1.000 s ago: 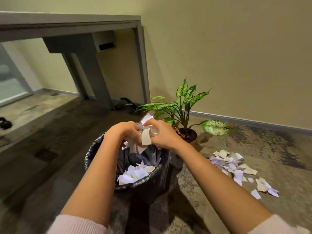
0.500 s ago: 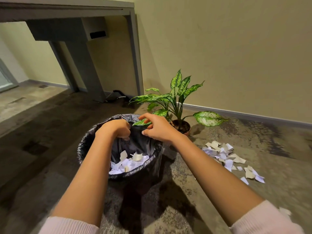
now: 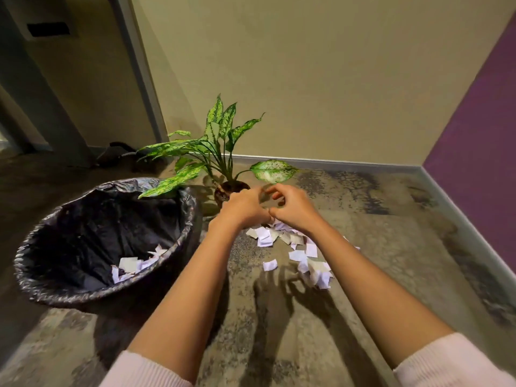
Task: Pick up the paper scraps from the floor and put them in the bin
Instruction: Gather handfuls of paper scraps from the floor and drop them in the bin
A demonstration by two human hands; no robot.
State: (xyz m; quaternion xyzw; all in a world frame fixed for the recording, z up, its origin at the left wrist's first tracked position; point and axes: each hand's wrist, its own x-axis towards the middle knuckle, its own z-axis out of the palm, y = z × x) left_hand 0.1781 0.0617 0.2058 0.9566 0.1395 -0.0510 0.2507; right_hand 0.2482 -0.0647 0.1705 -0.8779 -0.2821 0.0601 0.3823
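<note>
Both your hands, left (image 3: 245, 205) and right (image 3: 293, 208), have left the bin (image 3: 106, 291) after the drop, now empty, fingers loosely curled, above the floor scraps (image 3: 296, 247): next handful due.

bin (image 3: 42, 277) left | paper scraps (image 3: 296, 247) on floor, right of bin | plant (image 3: 217, 152) behind both

Office-like room: carpeted floor (image 3: 363, 219), grey desk leg (image 3: 139, 65), potted plant (image 3: 215, 141), lined bin (image 3: 42, 286).
</note>
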